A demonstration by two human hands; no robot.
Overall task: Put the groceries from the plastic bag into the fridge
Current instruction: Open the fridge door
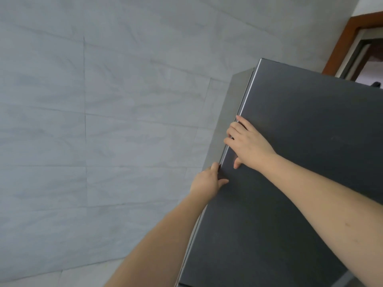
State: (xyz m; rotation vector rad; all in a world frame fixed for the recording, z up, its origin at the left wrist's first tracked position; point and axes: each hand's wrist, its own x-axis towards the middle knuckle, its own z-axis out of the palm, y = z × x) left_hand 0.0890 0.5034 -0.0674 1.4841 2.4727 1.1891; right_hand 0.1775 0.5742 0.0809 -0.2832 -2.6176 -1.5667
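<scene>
We are curling our left hand (pixel 208 179) and right hand (pixel 247 145) fingers around the unlabelled dark fridge door (pixel 300 162) edge.

The dark grey matt fridge door (pixel 300 162) has a shiny metal edge strip (pixel 245 100); pale marbled smooth wall tiles (pixel 103 121); brown wooden door frame (pixel 344 44).

Nothing readable here, honestly. The dark fridge door (pixel 300 162) has no logo, sticker or numbers on the part that shows, and the pale tiled wall (pixel 103 121) on the left is plain too, no writing or signs.
</scene>
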